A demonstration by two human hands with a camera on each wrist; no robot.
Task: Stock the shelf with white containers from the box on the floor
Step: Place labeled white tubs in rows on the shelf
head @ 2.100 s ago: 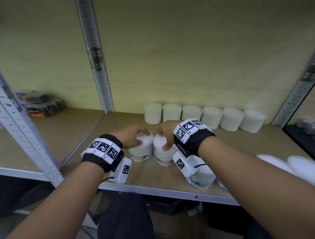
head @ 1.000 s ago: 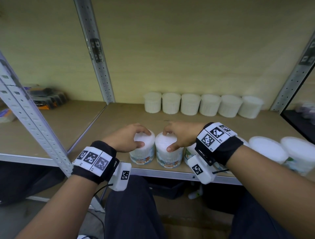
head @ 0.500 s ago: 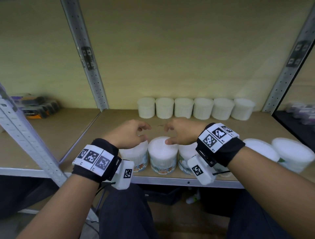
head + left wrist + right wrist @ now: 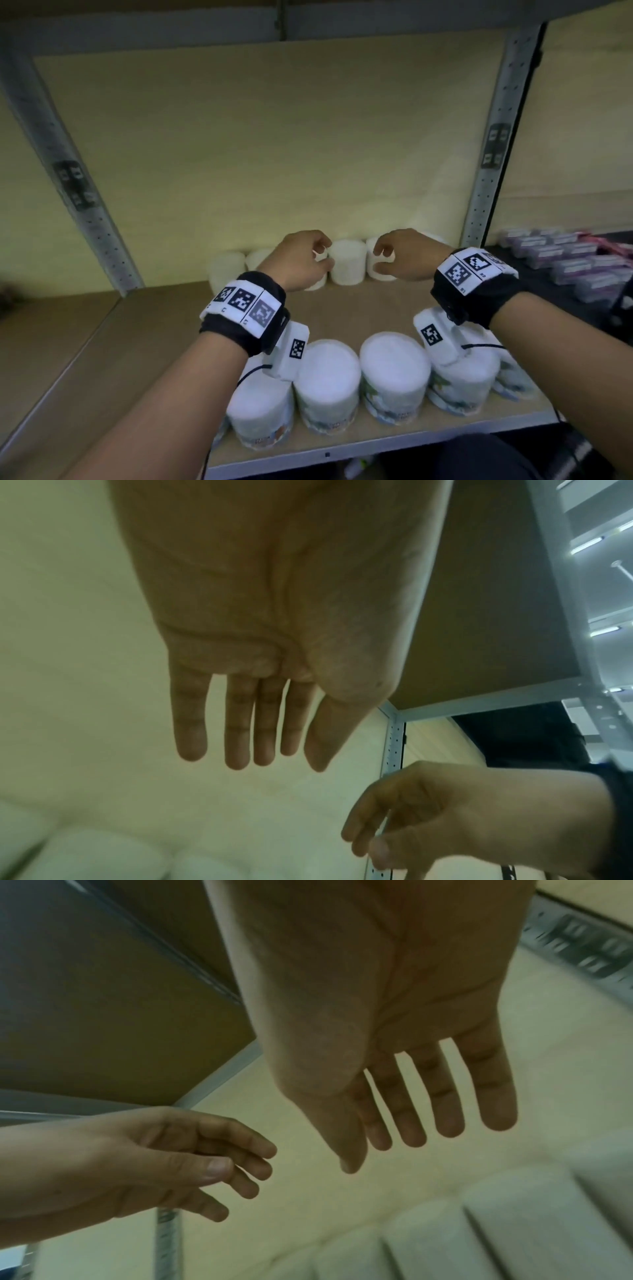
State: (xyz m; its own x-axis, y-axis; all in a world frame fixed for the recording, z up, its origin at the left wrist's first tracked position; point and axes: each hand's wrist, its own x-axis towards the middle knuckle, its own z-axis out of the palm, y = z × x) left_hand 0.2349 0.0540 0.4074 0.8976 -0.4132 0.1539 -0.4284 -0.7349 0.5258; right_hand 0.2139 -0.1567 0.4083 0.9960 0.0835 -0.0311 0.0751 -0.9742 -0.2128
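Several white containers (image 4: 327, 380) with printed labels stand in a row along the front edge of the wooden shelf (image 4: 144, 349). A second row of plain white containers (image 4: 346, 262) lines the back wall, seen also in the right wrist view (image 4: 514, 1218). My left hand (image 4: 308, 257) and right hand (image 4: 394, 255) hover side by side above the shelf, higher than the front row and in front of the back row. Both are empty. The wrist views show the left hand's fingers (image 4: 246, 723) and the right hand's fingers (image 4: 411, 1110) relaxed and nearly straight.
Perforated metal uprights stand at the left (image 4: 78, 192) and right (image 4: 493, 154) of the bay, with another shelf board overhead. Purple packets (image 4: 575, 260) lie on the neighbouring shelf to the right. Bare shelf board stretches to the left of the containers.
Both hands have come off the lids of two front-row containers and risen above the shelf, empty. The view has tilted up and moved closer.
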